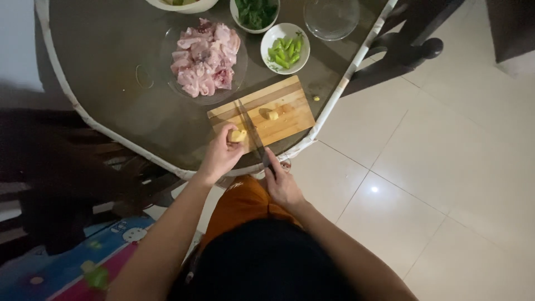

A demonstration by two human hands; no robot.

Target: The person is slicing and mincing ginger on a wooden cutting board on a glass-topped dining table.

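Observation:
A wooden cutting board (284, 106) lies at the near edge of a round dark glass table (111, 67). My left hand (220, 156) pinches a pale yellow piece of ginger (238, 135) on the board's near corner. My right hand (281, 184) grips the handle of a long knife (249, 125), whose blade lies across the board right beside the held piece. A smaller cut piece (272, 115) rests in the middle of the board.
A glass plate of raw chicken pieces (205, 58) sits behind the board. A white bowl of green chillies (285, 49), a bowl of dark leaves (256, 12) and an empty glass bowl (331, 17) stand farther back. Dark chairs (409, 39) flank the table; pale tiled floor (446, 167) lies right.

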